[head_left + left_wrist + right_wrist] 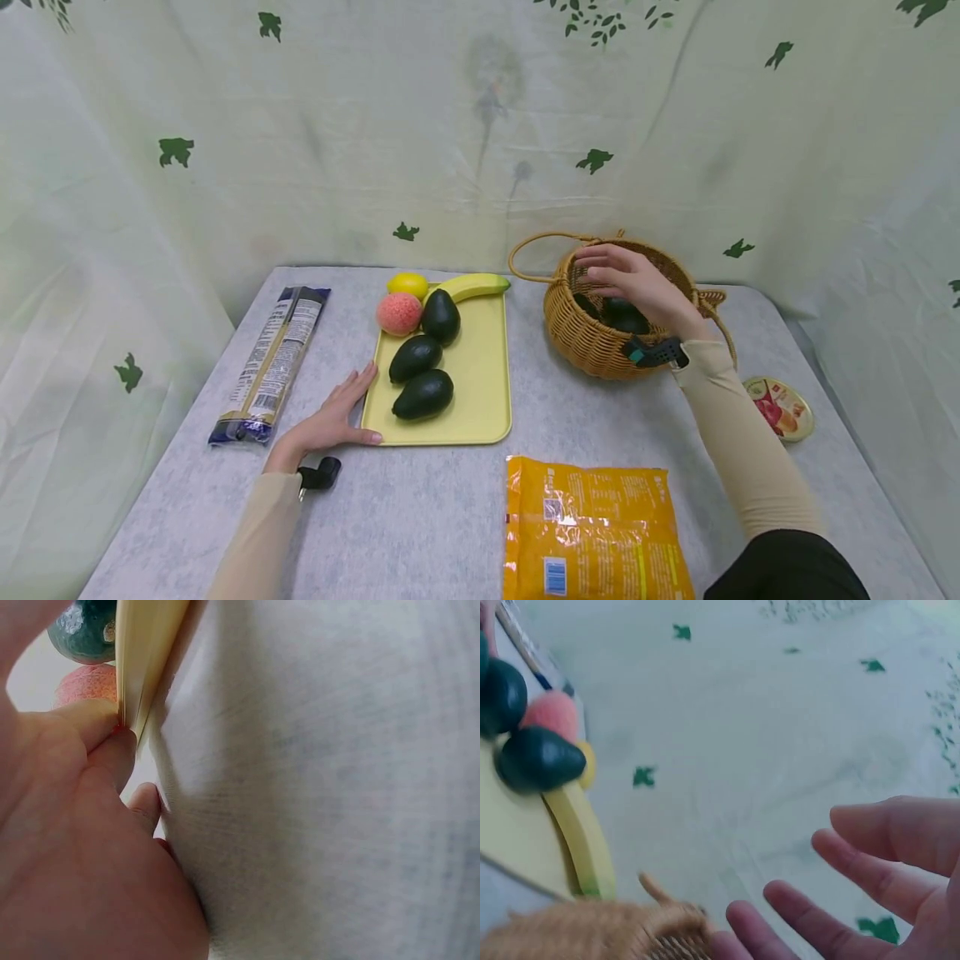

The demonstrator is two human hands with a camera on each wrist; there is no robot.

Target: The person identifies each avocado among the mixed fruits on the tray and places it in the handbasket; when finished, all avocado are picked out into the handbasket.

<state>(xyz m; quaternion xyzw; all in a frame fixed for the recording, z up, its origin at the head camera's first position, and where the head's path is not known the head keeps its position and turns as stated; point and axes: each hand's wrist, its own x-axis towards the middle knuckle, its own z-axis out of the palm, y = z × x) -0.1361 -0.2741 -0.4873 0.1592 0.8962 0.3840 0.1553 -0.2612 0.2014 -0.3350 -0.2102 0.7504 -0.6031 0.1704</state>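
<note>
My left hand (330, 421) rests with spread fingers against the left edge of a yellow tray (480, 383). On that tray lie three dark green avocados (423, 394), a pink bumpy round fruit (399, 314), a lemon (407, 284) and a banana (474, 287). Over the mouth of a wicker basket (581, 337) hovers my right hand (637, 287), its fingers loosely extended and nothing in them. Dark avocados (624, 316) sit inside the basket, partly hidden by this hand. The right wrist view shows the fingers apart above the basket rim (667, 922).
Left of the tray lies a long blue-and-clear packet (273, 362). An orange bag (592, 525) is at the table's front, and a round container with a fruit picture (780, 408) sits right of the basket. A leaf-print curtain (337, 150) hangs behind the table (420, 517).
</note>
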